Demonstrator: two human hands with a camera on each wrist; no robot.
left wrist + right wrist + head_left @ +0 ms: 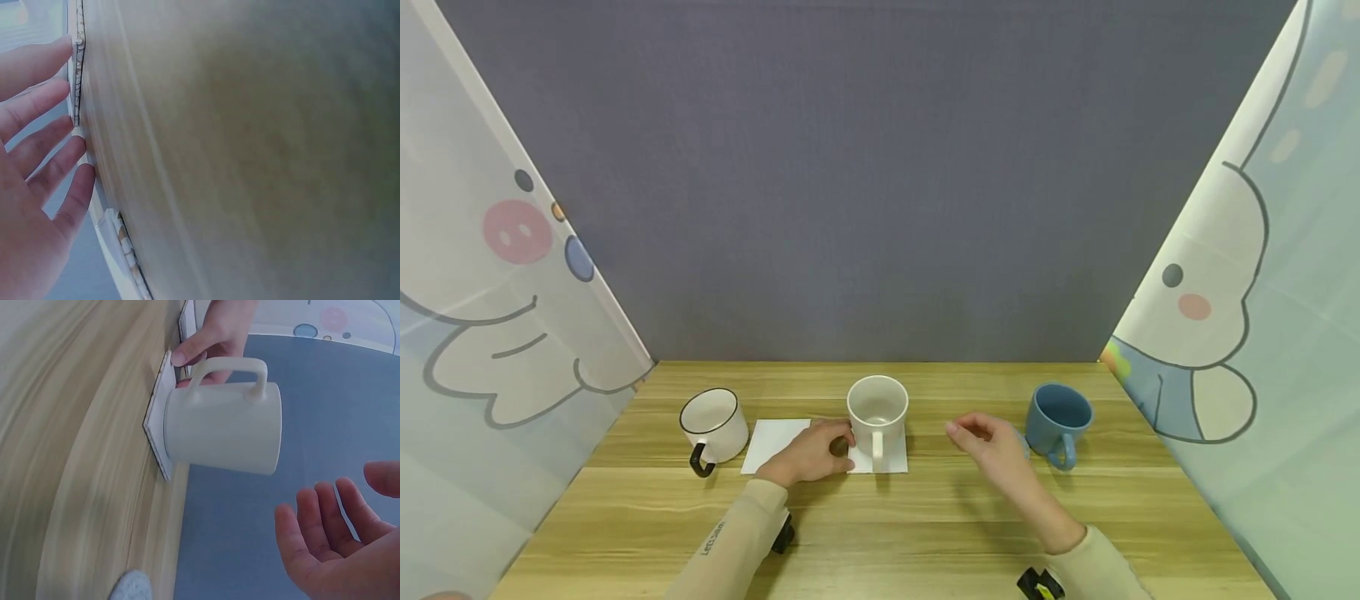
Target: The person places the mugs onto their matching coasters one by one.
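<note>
In the head view, a plain white mug [877, 400] stands upright on a white square coaster [891, 460], its handle toward me. My left hand [812, 450] is at the coaster's left edge, thumb at the near corner in the right wrist view and index fingertip beside the mug. The left wrist view shows that hand's fingers [47, 165] spread and lightly bent. Over the table right of the white mug hovers my right hand [992, 450]. Its fingers [325, 525] are loosely bent with nothing between them.
A second white coaster [772, 437] lies left, partly behind my left hand. Beyond it stands a black-rimmed white mug [718, 425] with a black handle. A blue mug [1056, 421] stands right of my right hand. A pale speckled rounded piece [132, 587] lies on the table.
</note>
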